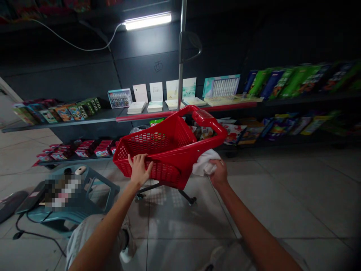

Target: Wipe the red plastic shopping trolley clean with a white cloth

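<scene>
A small red shopping cart [169, 158] with perforated basket walls stands tilted in view in front of me, on grey legs with casters. My left hand [139, 171] holds the near rim of its basket, fingertips over the edge and thumb spread against the outer side. In my right hand [218, 173] is a crumpled white cloth [204, 163], pressed to the cart's side just below the red handle [210, 124]. The fingers partly hide behind the cloth. A metal pole [181, 81] rises behind the basket.
Behind the cart, dark shelves [158, 116] carry boxes, booklets and snack bags [290, 81]. A lit tube lamp [148, 21] hangs above. At my left stands a blue-grey plastic stool [96, 180] bearing blurred items, with a black cable [42, 236] beside it.
</scene>
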`<action>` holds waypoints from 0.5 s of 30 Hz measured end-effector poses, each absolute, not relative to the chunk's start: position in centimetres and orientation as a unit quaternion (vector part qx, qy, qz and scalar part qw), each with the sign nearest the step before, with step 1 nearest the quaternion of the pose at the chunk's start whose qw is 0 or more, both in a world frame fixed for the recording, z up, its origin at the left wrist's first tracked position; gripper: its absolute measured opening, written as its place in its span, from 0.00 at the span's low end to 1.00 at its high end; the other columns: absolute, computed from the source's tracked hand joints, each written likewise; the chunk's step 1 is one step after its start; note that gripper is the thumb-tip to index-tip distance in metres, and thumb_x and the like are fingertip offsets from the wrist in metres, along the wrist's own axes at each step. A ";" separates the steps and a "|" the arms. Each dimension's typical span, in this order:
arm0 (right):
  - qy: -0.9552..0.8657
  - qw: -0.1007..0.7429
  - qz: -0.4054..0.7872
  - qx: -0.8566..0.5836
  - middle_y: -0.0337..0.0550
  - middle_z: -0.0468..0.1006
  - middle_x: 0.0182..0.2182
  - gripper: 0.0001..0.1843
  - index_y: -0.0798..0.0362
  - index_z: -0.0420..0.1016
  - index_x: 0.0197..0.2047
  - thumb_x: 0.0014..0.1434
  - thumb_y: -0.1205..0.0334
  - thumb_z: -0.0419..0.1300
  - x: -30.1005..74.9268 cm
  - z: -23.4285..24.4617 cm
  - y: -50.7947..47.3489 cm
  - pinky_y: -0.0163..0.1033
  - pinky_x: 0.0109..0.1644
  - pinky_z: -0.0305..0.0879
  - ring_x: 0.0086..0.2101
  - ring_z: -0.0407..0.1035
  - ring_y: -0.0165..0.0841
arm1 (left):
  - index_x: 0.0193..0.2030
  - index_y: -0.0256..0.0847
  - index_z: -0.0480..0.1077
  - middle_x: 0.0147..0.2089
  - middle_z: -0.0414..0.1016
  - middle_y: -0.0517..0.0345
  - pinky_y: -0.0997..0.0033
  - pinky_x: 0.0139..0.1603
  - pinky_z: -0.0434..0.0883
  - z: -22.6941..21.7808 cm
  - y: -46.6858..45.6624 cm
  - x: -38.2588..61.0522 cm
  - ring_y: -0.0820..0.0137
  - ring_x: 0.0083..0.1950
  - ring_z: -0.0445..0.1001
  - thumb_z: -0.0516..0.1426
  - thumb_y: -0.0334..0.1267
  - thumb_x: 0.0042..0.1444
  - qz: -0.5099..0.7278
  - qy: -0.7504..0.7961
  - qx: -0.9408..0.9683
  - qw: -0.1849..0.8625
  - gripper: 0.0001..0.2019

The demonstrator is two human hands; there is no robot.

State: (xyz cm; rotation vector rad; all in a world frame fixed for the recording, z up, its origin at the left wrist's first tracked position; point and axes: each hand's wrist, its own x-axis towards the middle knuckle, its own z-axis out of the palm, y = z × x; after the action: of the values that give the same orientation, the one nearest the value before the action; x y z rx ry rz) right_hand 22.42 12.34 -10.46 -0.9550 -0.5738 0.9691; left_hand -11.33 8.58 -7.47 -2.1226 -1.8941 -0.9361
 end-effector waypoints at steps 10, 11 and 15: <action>-0.224 0.763 0.466 -0.389 0.32 0.79 0.32 0.19 0.50 0.70 0.38 0.42 0.56 0.68 21.6 -9.1 13.2 0.32 0.33 0.73 0.31 0.76 0.28 | 0.37 0.47 0.67 0.43 0.78 0.58 0.41 0.70 0.43 -6.6 10.0 -10.7 0.59 0.56 0.68 0.52 0.51 0.66 -0.376 -0.653 -0.658 0.005 0.12; -0.219 0.773 0.457 -0.382 0.33 0.80 0.34 0.20 0.50 0.70 0.39 0.43 0.56 0.68 21.5 -8.9 13.3 0.33 0.36 0.74 0.32 0.76 0.28 | 0.36 0.47 0.67 0.43 0.78 0.58 0.40 0.70 0.43 -6.5 10.1 -10.6 0.59 0.56 0.68 0.52 0.51 0.65 -0.376 -0.654 -0.656 -0.002 0.13; -0.216 0.802 0.436 -0.347 0.35 0.81 0.36 0.21 0.49 0.73 0.42 0.44 0.56 0.70 21.1 -8.0 14.2 0.34 0.41 0.75 0.35 0.77 0.28 | 0.33 0.46 0.66 0.40 0.78 0.59 0.41 0.69 0.43 -6.5 10.5 -10.4 0.59 0.56 0.68 0.52 0.51 0.66 -0.387 -0.655 -0.649 -0.005 0.14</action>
State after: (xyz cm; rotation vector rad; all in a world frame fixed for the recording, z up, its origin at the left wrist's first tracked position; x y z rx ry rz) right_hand 21.10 14.20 -8.03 -0.7428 -0.4627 0.9341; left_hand -10.39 10.50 -6.51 -2.0458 -2.0643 -1.2212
